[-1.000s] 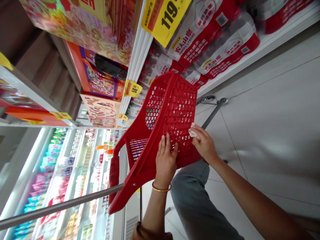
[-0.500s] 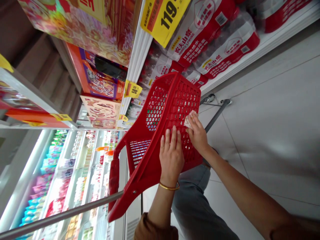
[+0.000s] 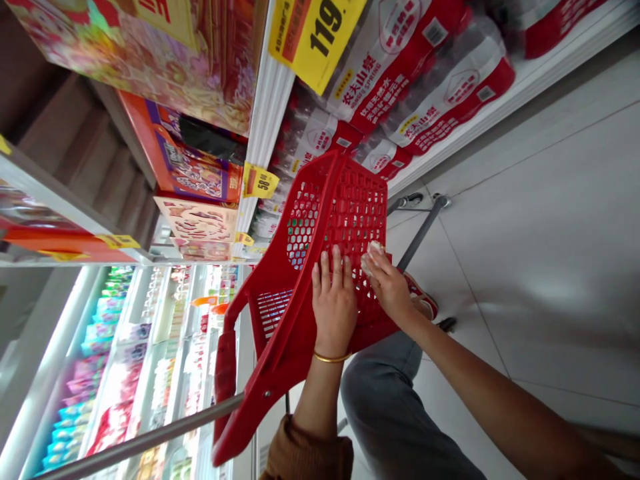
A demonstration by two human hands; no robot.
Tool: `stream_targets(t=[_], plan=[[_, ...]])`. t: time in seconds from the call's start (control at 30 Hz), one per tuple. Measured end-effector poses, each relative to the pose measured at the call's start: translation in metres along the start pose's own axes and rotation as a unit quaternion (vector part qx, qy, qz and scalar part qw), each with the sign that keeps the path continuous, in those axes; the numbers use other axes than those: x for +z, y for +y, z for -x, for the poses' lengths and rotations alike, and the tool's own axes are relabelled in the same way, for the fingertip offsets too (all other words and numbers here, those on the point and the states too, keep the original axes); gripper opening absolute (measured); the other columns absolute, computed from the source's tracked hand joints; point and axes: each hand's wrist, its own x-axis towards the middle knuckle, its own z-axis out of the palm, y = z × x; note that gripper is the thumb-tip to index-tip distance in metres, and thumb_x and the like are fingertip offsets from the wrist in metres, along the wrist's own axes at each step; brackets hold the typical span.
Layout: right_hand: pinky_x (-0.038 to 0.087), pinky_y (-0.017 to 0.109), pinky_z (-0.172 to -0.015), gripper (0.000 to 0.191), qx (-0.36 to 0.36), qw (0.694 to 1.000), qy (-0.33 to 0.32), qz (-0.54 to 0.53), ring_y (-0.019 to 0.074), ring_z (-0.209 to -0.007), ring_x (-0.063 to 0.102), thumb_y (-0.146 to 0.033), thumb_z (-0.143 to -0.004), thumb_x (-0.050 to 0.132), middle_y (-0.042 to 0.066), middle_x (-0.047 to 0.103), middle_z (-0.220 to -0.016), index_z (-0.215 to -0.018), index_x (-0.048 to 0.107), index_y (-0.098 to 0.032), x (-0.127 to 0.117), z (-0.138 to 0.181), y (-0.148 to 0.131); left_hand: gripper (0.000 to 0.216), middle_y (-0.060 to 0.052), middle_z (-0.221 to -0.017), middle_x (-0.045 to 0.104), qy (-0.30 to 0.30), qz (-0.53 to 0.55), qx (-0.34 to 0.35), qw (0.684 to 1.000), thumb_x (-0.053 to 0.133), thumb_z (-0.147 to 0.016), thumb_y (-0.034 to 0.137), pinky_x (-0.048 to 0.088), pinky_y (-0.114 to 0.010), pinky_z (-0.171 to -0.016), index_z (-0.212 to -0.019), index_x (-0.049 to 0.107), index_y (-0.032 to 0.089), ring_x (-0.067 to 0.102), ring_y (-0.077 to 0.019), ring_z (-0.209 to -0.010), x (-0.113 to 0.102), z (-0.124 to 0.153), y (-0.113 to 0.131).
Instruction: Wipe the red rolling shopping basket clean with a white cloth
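A red plastic mesh basket (image 3: pixel 300 280) sits on a trolley frame, seen tilted. My left hand (image 3: pixel 333 303), with a gold bangle at the wrist, lies flat on the basket's outer wall, fingers stretched out together. My right hand (image 3: pixel 387 283) presses a small white cloth (image 3: pixel 370 252) against the same wall, just right of the left hand's fingertips. My knee in grey trousers (image 3: pixel 385 400) is below the basket.
Store shelves (image 3: pixel 270 113) hold packs of bottled water (image 3: pixel 425 73), gift boxes (image 3: pixel 195 167) and yellow price tags (image 3: pixel 313 33). A lit chiller with bright packets (image 3: pixel 125 353) runs at lower left. The trolley's grey metal handle bar (image 3: pixel 150 437) and leg (image 3: pixel 420 230) show. Pale floor tiles (image 3: pixel 540 233) lie right.
My right hand has slid the cloth leftward and up across the basket wall, from its edge toward the middle. My left hand has shifted slightly up the wall.
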Motion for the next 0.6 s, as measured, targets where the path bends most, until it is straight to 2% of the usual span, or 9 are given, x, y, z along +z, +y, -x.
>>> stream_targets(t=[0.13, 0.23, 0.33, 0.43, 0.53, 0.6], plan=[[0.04, 0.045, -0.112, 0.044, -0.001, 1.0, -0.026, 0.0, 0.022, -0.136, 0.041, -0.011, -0.09, 0.044, 0.009, 0.049, -0.142, -0.131, 0.055, -0.022, -0.003, 0.023, -0.001, 0.049, -0.012, -0.157, 0.018, 0.0, 0.012, 0.001, 1.0, 0.043, -0.092, 0.017, 0.022, -0.054, -0.118, -0.14, 0.042, 0.015, 0.006, -0.0293, -0.146, 0.001, 0.0, -0.003], [0.047, 0.044, -0.106, 0.041, 0.004, 1.0, -0.02, 0.001, 0.0221, -0.124, 0.054, -0.01, -0.086, 0.046, 0.008, 0.06, -0.13, -0.122, 0.062, -0.023, -0.007, 0.026, -0.005, 0.048, -0.011, -0.157, 0.02, -0.001, 0.01, 0.006, 1.0, 0.043, -0.091, 0.015, 0.023, -0.053, -0.118, -0.139, 0.044, 0.013, 0.005, -0.0297, -0.146, 0.003, 0.001, -0.005], [0.048, 0.041, -0.105, 0.041, 0.013, 0.999, 0.03, 0.008, 0.0196, -0.118, 0.058, -0.01, -0.086, 0.045, 0.007, 0.063, -0.126, -0.12, 0.063, -0.024, -0.01, 0.003, -0.013, 0.048, -0.009, -0.156, 0.023, -0.003, 0.01, 0.011, 1.0, 0.04, -0.091, 0.012, 0.025, -0.049, -0.119, -0.139, 0.043, 0.01, 0.003, -0.0295, -0.146, 0.005, 0.002, -0.006], [0.041, 0.042, -0.111, 0.047, 0.009, 0.997, 0.076, 0.007, 0.0193, -0.127, 0.051, -0.008, -0.085, 0.041, 0.008, 0.055, -0.135, -0.127, 0.058, -0.022, -0.008, -0.033, -0.019, 0.048, -0.008, -0.156, 0.027, 0.0, 0.01, 0.006, 1.0, 0.037, -0.092, 0.012, 0.026, -0.048, -0.119, -0.139, 0.044, 0.01, 0.004, -0.0301, -0.146, 0.006, 0.003, -0.005], [0.034, 0.045, -0.116, 0.053, 0.007, 0.999, 0.034, -0.003, 0.0198, -0.136, 0.04, -0.007, -0.084, 0.039, 0.005, 0.046, -0.144, -0.133, 0.052, -0.024, 0.002, -0.058, -0.017, 0.047, -0.008, -0.154, 0.032, -0.002, 0.012, 0.004, 1.0, 0.035, -0.092, 0.011, 0.026, -0.048, -0.119, -0.138, 0.046, 0.009, 0.005, -0.0312, -0.145, 0.006, 0.003, -0.003], [0.03, 0.046, -0.117, 0.053, -0.004, 1.0, -0.005, -0.01, 0.02, -0.139, 0.035, -0.007, -0.086, 0.038, 0.004, 0.043, -0.147, -0.135, 0.05, -0.023, 0.009, -0.06, -0.013, 0.048, -0.009, -0.153, 0.034, -0.002, 0.016, -0.001, 1.0, 0.034, -0.091, 0.009, 0.028, -0.049, -0.118, -0.137, 0.046, 0.009, 0.004, -0.0316, -0.145, 0.006, 0.003, -0.002]])
